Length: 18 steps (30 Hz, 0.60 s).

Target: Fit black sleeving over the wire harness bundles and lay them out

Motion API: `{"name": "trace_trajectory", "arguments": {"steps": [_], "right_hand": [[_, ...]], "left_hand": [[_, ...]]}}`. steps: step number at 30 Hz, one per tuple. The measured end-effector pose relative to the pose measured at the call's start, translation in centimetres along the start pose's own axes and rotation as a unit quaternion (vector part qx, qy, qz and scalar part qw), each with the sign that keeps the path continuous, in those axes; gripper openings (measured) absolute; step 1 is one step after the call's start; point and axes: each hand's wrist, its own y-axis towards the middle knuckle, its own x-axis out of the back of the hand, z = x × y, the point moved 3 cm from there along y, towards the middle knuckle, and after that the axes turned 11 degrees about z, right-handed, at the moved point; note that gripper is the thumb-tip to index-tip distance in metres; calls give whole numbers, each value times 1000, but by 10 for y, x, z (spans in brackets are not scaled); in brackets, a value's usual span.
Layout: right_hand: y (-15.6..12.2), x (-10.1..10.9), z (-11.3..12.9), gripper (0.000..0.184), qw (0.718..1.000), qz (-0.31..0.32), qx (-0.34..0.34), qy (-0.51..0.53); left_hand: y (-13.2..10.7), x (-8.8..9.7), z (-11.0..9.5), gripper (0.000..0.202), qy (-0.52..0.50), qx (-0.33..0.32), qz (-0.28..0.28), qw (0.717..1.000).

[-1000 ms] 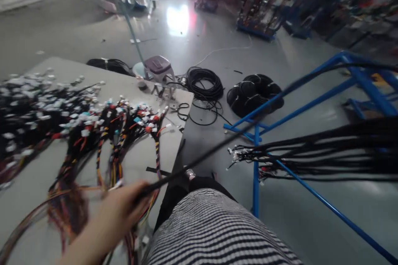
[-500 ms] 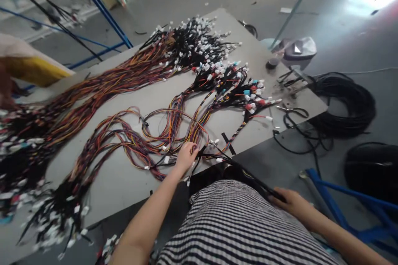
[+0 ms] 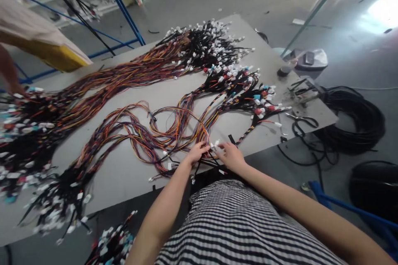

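Your striped top (image 3: 236, 227) fills the bottom of the view. Just past it, your two hands work side by side at the near edge of the desk (image 3: 118, 192). Your left hand (image 3: 196, 153) is curled over a tangle of thin wires, its fingers together and bent down, though you cannot tell whether it grips them. Your right hand (image 3: 231, 156) reaches across with its fingertips drawn together, at or just beside a small white connector (image 3: 215, 145); a pinch cannot be confirmed. The work in hand is at the connector ends of a wire harness (image 3: 183, 140), whose coloured wires loop out on the desk in front of your hands.

Below the near edge sits one heap of connectors (image 3: 113, 242). Across the desk spread about four harness bundles in all, though they overlap too much for a firm count, with black-sleeved ends and white connectors fanning outward. Further right lie one pair of scissors (image 3: 303, 120) and, beyond the desk, one coil of black cable (image 3: 354, 120). At the far left, a co-worker's hand (image 3: 14, 89) hangs over the connector ends, and one blue rack upright (image 3: 120, 4) rises behind.
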Motion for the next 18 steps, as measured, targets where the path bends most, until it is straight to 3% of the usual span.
{"name": "trace_trajectory", "arguments": {"steps": [2, 6, 9, 13, 15, 18], "right_hand": [[1, 4, 20, 21, 993, -28, 71, -88], [-4, 1, 41, 22, 967, -47, 142, -209], [-10, -3, 50, 18, 945, -134, 203, -219], [-14, -6, 63, 14, 921, -195, 268, -207], [-17, -7, 70, 18, 905, -202, 323, -189], [-21, -13, 77, 23, 890, -161, 377, -201]], "left_hand": [[-13, -1, 1, 40, -28, -11, -7, 1000], [-30, -1, 4, 31, -80, -24, -86, 993], [-39, 2, 3, 28, -110, -43, -114, 986], [-46, 4, 0, 30, -132, -47, -121, 983], [-48, 3, -4, 29, -143, -57, -128, 980], [-49, 0, -10, 27, -140, -66, -146, 977]]}}
